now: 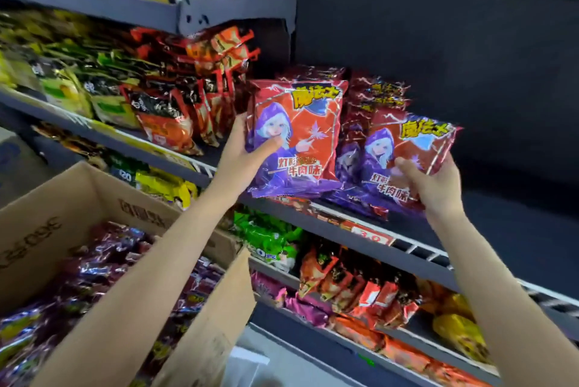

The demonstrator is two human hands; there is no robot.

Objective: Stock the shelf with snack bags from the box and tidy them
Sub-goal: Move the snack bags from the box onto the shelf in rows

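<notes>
Nearest you, at lower left, the box point(94, 198) sits open and holds many more purple-and-red bags point(103, 261), close enough to reach without stepping away. Above it your left hand point(247, 151) grasps a bag point(297, 136) by its left edge, thumb across the front and fingers behind, keeping it upright with the printed face outward, which seems the way it should stand on display. To the right, your right hand point(429, 183) grasps a second bag point(410, 161) at its lower edge, tilted slightly. Both bags hang at the front of the shelf point(423, 264), just ahead of the stacked row point(376, 95) of the same kind behind them. You look ready to seat both against that row. Farther left on the same shelf, red noodle packs point(175, 114) lean in a crowded line, and beyond the row the dark back panel point(438, 26) rises bare.
</notes>
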